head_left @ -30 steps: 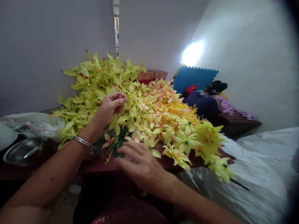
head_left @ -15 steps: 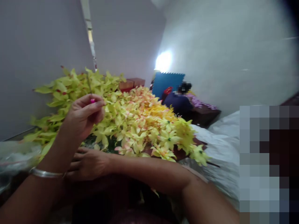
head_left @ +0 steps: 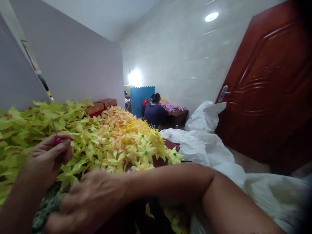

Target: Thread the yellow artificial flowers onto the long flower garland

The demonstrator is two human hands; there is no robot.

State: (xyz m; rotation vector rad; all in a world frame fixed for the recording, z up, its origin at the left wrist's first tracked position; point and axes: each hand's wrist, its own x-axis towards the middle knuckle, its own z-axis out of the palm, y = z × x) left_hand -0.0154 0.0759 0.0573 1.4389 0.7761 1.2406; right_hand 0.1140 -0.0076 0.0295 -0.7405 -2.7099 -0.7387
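Observation:
At the left, my left hand (head_left: pixel 50 156) pinches a thin stem with a small magenta piece (head_left: pixel 58 141) at its base; the stem points upward. My right hand (head_left: pixel 85 198) reaches across in front of me, lower than the left hand. Its fingers are blurred, and what they may hold cannot be made out. Behind both hands spreads a big heap of yellow-green artificial flowers (head_left: pixel 92 136), with pink-tinged ones in its middle. Dark green material (head_left: pixel 48 204) lies between my two hands.
Brown boxes (head_left: pixel 95 109) stand behind the heap. Farther back, a person in dark blue (head_left: pixel 154 114) sits at a table (head_left: pixel 179 117) bearing purple flowers, beside a blue panel (head_left: pixel 142 97). White sacks (head_left: pixel 197 144) lie at the right, near a red-brown door (head_left: pixel 265 87).
The view has turned to the right, bringing the door into sight. My right hand has moved out from beneath my left forearm, toward me. The left hand still pinches the stem.

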